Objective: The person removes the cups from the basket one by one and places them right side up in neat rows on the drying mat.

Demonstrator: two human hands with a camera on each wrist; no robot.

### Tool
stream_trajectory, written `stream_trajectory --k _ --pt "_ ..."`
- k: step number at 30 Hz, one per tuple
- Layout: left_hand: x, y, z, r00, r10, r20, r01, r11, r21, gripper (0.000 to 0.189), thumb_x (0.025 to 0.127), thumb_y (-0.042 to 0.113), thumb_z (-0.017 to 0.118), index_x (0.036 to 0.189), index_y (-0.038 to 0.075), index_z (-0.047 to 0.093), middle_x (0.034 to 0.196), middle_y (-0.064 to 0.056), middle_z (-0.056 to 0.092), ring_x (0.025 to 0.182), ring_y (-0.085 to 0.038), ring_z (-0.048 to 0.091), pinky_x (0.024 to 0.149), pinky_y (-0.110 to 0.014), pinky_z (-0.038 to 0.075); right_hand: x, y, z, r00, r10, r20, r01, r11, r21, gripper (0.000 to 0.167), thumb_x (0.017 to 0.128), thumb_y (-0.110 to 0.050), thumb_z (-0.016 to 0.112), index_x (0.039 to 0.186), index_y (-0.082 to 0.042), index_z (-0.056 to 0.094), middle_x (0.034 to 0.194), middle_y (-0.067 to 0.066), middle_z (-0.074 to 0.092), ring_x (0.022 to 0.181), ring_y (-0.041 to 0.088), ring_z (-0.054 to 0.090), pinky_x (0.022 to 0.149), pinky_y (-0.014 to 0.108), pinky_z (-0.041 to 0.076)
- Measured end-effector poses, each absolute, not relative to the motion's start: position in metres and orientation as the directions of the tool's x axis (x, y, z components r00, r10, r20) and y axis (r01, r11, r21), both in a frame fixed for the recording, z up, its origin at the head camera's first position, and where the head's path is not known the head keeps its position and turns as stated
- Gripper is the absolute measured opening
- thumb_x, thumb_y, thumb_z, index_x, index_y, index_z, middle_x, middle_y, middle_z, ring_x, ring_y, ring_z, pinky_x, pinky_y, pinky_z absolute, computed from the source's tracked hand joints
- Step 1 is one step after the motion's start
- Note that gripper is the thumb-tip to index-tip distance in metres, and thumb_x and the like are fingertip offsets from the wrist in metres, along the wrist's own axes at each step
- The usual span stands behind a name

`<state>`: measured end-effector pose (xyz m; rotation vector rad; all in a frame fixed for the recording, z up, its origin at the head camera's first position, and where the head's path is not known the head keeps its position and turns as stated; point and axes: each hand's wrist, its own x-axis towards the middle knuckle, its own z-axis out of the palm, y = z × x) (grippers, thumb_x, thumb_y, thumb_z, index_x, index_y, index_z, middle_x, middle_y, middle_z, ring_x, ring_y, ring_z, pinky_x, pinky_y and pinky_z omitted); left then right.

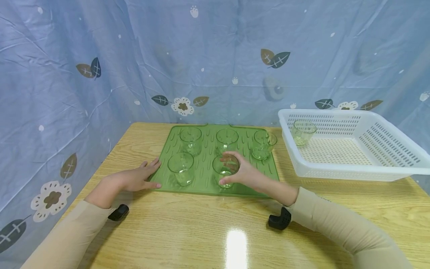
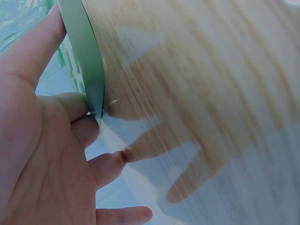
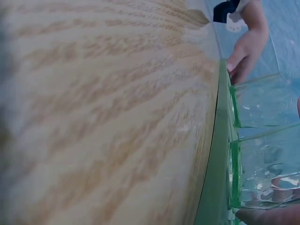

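Note:
My right hand (image 1: pixel 242 172) grips a clear glass tumbler (image 1: pixel 219 173) at the front of the green ribbed mat (image 1: pixel 205 179), thumb at its near side and fingers around its far side. In the right wrist view this tumbler (image 3: pixel 262 164) stands upright with its base at the mat, fingertips beside it. Just left of it is a second tumbler (image 1: pixel 181 170). Three more tumblers, one of them at the back left (image 1: pixel 190 141), form the row behind. My left hand (image 1: pixel 136 178) rests at the mat's left edge, fingers spread; its thumb and fingertips touch the green rim (image 2: pixel 89 56).
A white perforated plastic basket (image 1: pixel 336 168) stands on the right of the wooden table (image 1: pixel 181 228), with one tumbler (image 1: pixel 302 132) inside at its left. Behind the table hangs a blue patterned curtain (image 1: pixel 215 48).

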<state>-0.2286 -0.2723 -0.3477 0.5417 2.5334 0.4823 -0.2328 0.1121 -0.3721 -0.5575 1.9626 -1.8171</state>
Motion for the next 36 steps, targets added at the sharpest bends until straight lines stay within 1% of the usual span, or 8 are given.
stream_trajectory --k 5,8,17,23,26,31,33,36 --pt "-0.228 -0.272 -0.347 -0.793 0.463 -0.395 0.281 0.854 0.437 0.096 0.102 0.047 0.061 0.161 -0.007 0.007 0.167 -0.027 -0.008 0.147 -0.058 -0.011 0.113 -0.076 0.006 -0.232 0.112 -0.372 -0.833 -0.553 -0.024 -0.027 0.084 -0.996 0.112 0.076 -0.005 0.091 0.161 -0.006 0.018 0.158 0.026 0.035 0.146 0.044 0.033 0.108 0.051 0.045" --pt "-0.229 -0.272 -0.347 -0.792 0.461 -0.400 0.277 0.855 0.438 0.096 0.102 0.047 0.061 0.162 -0.006 0.007 0.167 -0.027 -0.009 0.147 -0.057 -0.012 0.113 -0.076 0.005 -0.233 0.113 -0.373 -0.828 -0.561 -0.020 -0.027 0.075 -0.997 0.113 0.077 -0.005 0.091 0.162 -0.006 0.017 0.158 0.028 0.035 0.145 0.045 0.035 0.106 0.052 0.047" --pt "-0.230 -0.272 -0.348 -0.791 0.456 -0.407 0.264 0.856 0.445 0.097 0.102 0.048 0.061 0.162 -0.005 0.006 0.167 -0.026 -0.009 0.148 -0.057 -0.012 0.112 -0.076 0.006 -0.234 0.117 -0.372 -0.820 -0.573 -0.008 -0.058 0.097 -0.994 0.112 0.077 -0.003 0.089 0.162 -0.005 0.015 0.157 0.030 0.033 0.143 0.046 0.037 0.106 0.053 0.046" --pt "-0.229 -0.272 -0.347 -0.792 0.458 -0.404 0.267 0.855 0.445 0.097 0.102 0.047 0.061 0.162 -0.005 0.007 0.167 -0.027 -0.008 0.147 -0.057 -0.011 0.112 -0.077 0.007 -0.234 0.124 -0.367 -0.834 -0.552 -0.005 -0.096 0.154 -0.983 0.110 0.078 -0.004 0.089 0.162 -0.007 0.019 0.155 0.025 0.039 0.140 0.044 0.043 0.108 0.051 0.046" --pt "-0.229 -0.272 -0.347 -0.793 0.459 -0.401 0.272 0.855 0.441 0.097 0.102 0.048 0.061 0.162 -0.006 0.007 0.167 -0.027 -0.008 0.147 -0.057 -0.011 0.112 -0.076 0.007 -0.233 0.130 -0.366 -0.841 -0.540 0.010 -0.126 0.177 -0.976 0.108 0.079 -0.008 0.090 0.162 -0.008 0.022 0.154 0.023 0.041 0.139 0.044 0.044 0.112 0.051 0.041" --pt "-0.230 -0.272 -0.348 -0.791 0.458 -0.405 0.268 0.855 0.443 0.098 0.102 0.049 0.061 0.162 -0.005 0.006 0.167 -0.026 -0.009 0.147 -0.057 -0.011 0.112 -0.076 0.006 -0.233 0.140 -0.364 -0.836 -0.547 0.045 -0.162 0.169 -0.972 0.107 0.078 -0.010 0.091 0.161 -0.005 0.023 0.154 0.026 0.036 0.145 0.047 0.033 0.121 0.052 0.025" --pt "-0.230 -0.273 -0.349 -0.792 0.460 -0.402 0.270 0.854 0.445 0.098 0.102 0.050 0.061 0.162 -0.005 0.006 0.167 -0.027 -0.009 0.147 -0.057 -0.011 0.112 -0.077 0.006 -0.232 0.144 -0.363 -0.831 -0.553 0.063 -0.187 0.169 -0.968 0.107 0.078 -0.010 0.091 0.160 -0.003 0.023 0.154 0.027 0.035 0.146 0.048 0.030 0.121 0.052 0.023" --pt "-0.231 -0.274 -0.351 -0.792 0.467 -0.394 0.281 0.851 0.444 0.098 0.102 0.050 0.061 0.162 -0.006 0.007 0.167 -0.027 -0.009 0.147 -0.058 -0.011 0.112 -0.077 0.006 -0.230 0.149 -0.361 -0.823 -0.560 0.092 -0.226 0.175 -0.958 0.106 0.078 -0.008 0.090 0.159 -0.001 0.022 0.154 0.029 0.035 0.146 0.049 0.030 0.122 0.051 0.021"
